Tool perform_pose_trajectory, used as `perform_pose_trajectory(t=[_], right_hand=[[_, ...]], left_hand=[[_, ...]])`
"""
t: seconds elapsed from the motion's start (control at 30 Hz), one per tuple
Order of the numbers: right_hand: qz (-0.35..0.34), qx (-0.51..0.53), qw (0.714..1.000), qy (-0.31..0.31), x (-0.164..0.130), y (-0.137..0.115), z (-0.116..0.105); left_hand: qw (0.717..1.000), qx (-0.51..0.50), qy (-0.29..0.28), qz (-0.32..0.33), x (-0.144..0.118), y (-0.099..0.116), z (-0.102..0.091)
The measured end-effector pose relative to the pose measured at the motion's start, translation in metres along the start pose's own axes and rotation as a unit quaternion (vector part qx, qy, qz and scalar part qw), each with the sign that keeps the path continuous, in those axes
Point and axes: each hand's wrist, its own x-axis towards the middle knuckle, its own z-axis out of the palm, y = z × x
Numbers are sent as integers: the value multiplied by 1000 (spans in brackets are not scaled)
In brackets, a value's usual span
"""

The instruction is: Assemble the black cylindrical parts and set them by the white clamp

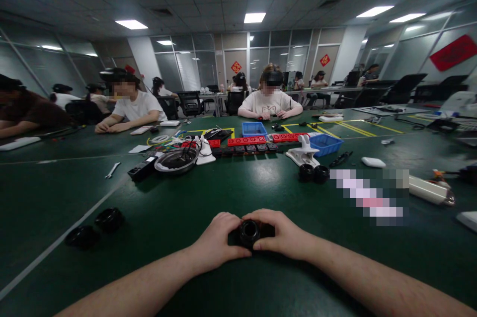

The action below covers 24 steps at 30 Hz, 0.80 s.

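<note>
Both hands closing on one black lens ring at the near edge of the worktop.

I am holding the black ring part (249, 232) between my left hand (215, 241) and right hand (283, 235), fingers curled narrow around its sides, its round opening facing up toward me. It is resting on or just above the green worktop (231, 188), middle of the near edge; I cannot tell which. Judgement: I should be keeping even pressure from both sides and the ring level, turning with fingertips rather than palms, so nothing binds or slips. Counting: one ring in hand; two loose black caps (95, 227) toward the near left; two more black rings (313, 173) past the middle; two blue trays (324, 144) toward the far edge; one wrench (112, 170) left of centre.
</note>
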Motion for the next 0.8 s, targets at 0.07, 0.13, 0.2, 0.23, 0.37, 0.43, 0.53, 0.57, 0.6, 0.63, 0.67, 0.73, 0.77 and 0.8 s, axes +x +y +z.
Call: perform_pose_trajectory(t=[0.07,0.13,0.2,0.23,0.37,0.43,0.53,0.57,0.6,0.63,0.67,0.73,0.77,0.8], right_hand=[[3,2,1000,0,0,0,0],[5,6,1000,-2,1,0,0],[6,9,1000,-3,0,0,0],[6,10,1000,-3,0,-1,0],[6,12,1000,-1,-1,-1,0],[4,16,1000,-1,-1,-1,0],[1,19,1000,0,0,0,0],[0,18,1000,0,-1,0,0],[-1,17,1000,0,-1,0,0],[-1,17,1000,0,-1,0,0],[-2,16,1000,1,-1,0,0],[-4,16,1000,0,-1,0,0],[-4,14,1000,0,-1,0,0],[-4,13,1000,0,-1,0,0]], left_hand=[[1000,2,-2,0,0,0,0],[1000,2,-1,2,0,-1,0],[1000,2,1,5,1,-2,1],[1000,1,3,6,1,-2,1],[1000,0,4,4,1,-2,1],[1000,-1,2,3,1,-1,1],[1000,-3,1,5,0,0,0],[1000,-4,2,6,0,0,0],[1000,-4,4,5,0,0,0],[1000,-5,5,6,0,-1,0],[1000,-5,5,6,0,-1,0],[1000,-4,3,7,0,-1,1],[1000,-2,3,7,0,-1,1],[1000,0,2,7,0,-1,1]])
